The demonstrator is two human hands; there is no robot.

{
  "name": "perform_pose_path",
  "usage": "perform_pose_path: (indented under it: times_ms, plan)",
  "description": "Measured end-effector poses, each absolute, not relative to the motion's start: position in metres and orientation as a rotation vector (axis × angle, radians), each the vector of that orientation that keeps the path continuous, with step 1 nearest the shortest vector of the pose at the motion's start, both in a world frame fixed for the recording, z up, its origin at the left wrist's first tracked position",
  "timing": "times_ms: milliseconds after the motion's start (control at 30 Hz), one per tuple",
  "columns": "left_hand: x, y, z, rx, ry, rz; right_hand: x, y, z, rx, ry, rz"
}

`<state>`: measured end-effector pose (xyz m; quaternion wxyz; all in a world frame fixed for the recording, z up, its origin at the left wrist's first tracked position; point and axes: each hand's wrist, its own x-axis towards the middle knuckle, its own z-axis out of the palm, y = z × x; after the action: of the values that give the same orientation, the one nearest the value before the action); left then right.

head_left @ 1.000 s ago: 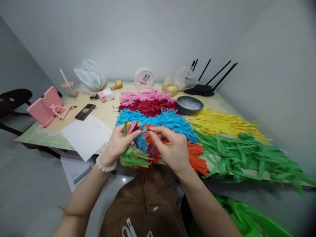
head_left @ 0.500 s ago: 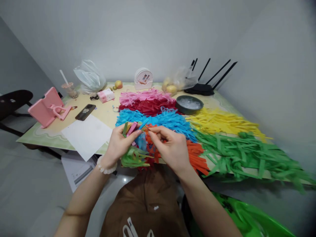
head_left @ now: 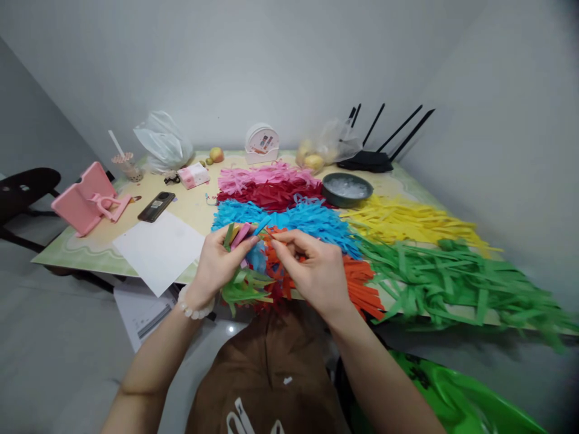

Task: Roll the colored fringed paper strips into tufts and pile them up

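My left hand (head_left: 221,259) is closed on a bunch of coloured strips (head_left: 239,235), with green, yellow, pink and blue ends poking out above the thumb. Green fringe (head_left: 246,286) from the bunch hangs below the fingers. My right hand (head_left: 314,265) pinches close beside it, thumb against forefinger, on what looks like a thin string or strip too fine to name. Orange strips (head_left: 362,286) lie under and beyond the right hand. Just past both hands spread blue strips (head_left: 312,220), then dark red strips (head_left: 271,196) and pink strips (head_left: 253,178).
Yellow strips (head_left: 407,223) and green strips (head_left: 456,283) cover the table's right side. A dark bowl (head_left: 347,190) stands behind, near a black router (head_left: 366,161). On the left lie white paper (head_left: 160,250), a phone (head_left: 156,206) and a pink stand (head_left: 84,199). A green bag (head_left: 452,392) is below right.
Both hands keep almost the same place and grip. The green fringe under my left hand has shifted slightly.
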<state>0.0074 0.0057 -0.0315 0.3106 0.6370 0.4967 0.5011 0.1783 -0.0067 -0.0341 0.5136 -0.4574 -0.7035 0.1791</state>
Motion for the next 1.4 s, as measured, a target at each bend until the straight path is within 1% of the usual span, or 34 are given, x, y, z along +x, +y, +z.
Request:
perform_pose_path:
  times_ms: [200,367,467,600,767,867,933,1067,1133,1233,1400]
  plan:
    - [0.010,0.004,-0.033,1.836,1.344,1.314,0.178,-0.004,-0.034,-1.125,-1.730,0.458]
    - [0.011,0.003,-0.031,2.166,1.404,1.315,0.177,-0.001,-0.039,-1.146,-1.627,0.707]
    - [0.010,0.004,-0.029,2.284,1.410,1.297,0.177,0.000,-0.043,-1.141,-1.624,0.771]
    - [0.010,0.006,-0.027,2.334,1.370,1.241,0.175,0.000,-0.047,-1.105,-1.599,0.720]
    - [0.011,0.008,-0.025,2.304,1.425,1.190,0.173,-0.001,-0.052,-1.084,-1.669,0.556]
    - [0.011,0.010,-0.026,2.337,1.334,1.141,0.173,0.000,-0.053,-1.097,-1.685,0.485]
    - [0.010,0.011,-0.026,2.336,1.271,1.102,0.176,0.004,-0.053,-1.080,-1.613,0.595]
    - [0.007,0.015,-0.028,2.283,1.222,1.037,0.181,0.022,-0.055,-0.923,-1.445,1.183]
    - [0.007,0.019,-0.029,2.270,1.216,1.012,0.181,0.033,-0.055,-0.882,-1.406,1.315]
    - [0.006,0.030,-0.032,2.281,1.280,0.999,0.187,0.047,-0.049,-0.881,-1.281,1.200]
    - [-0.017,0.069,-0.046,2.252,1.331,0.935,0.237,0.067,-0.026,-0.687,-0.801,0.847]
